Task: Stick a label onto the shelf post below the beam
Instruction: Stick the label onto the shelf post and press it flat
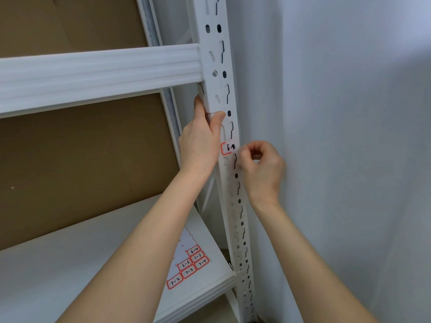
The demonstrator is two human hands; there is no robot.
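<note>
Now the label sits on the front of the shelf post, below the beam. Its long axis runs across the post and its writing reads upright. Our right hand, fingers curled, seems to pinch its right end. Our left hand grips the post just above. We should press from the left end rightward, square to the post, bridging the slots without creases.

A storeroom, by the look of it: white slotted metal shelving against a plain wall, brown backing board (cardboard-like) and a numbered label sheet.
</note>
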